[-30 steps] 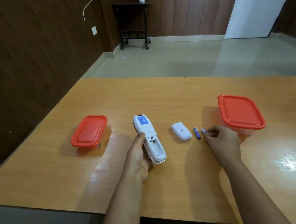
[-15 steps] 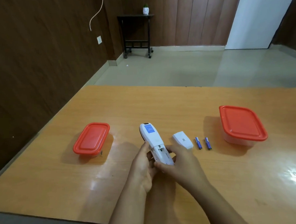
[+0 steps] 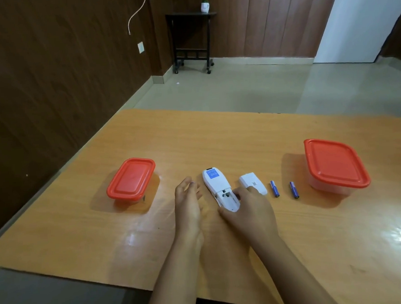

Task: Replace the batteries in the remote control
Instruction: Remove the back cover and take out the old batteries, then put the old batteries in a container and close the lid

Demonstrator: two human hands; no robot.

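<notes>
A white remote control (image 3: 216,186) lies face down on the wooden table (image 3: 217,139), its battery compartment open and empty-looking. My right hand (image 3: 246,210) holds its near end between thumb and fingers. My left hand (image 3: 187,200) hovers just left of the remote, fingers relaxed and holding nothing. The white battery cover (image 3: 253,183) lies right of the remote. Two blue batteries (image 3: 275,188) (image 3: 294,190) lie side by side further right.
A small container with a red lid (image 3: 131,178) stands at the left. A larger red-lidded container (image 3: 335,163) stands at the right. The table's near edge is close to my forearms. A black side table (image 3: 191,40) stands far back on the floor.
My right hand left the batteries and came over to grip the remote's near end. My left hand has let go of the remote and moved slightly left.
</notes>
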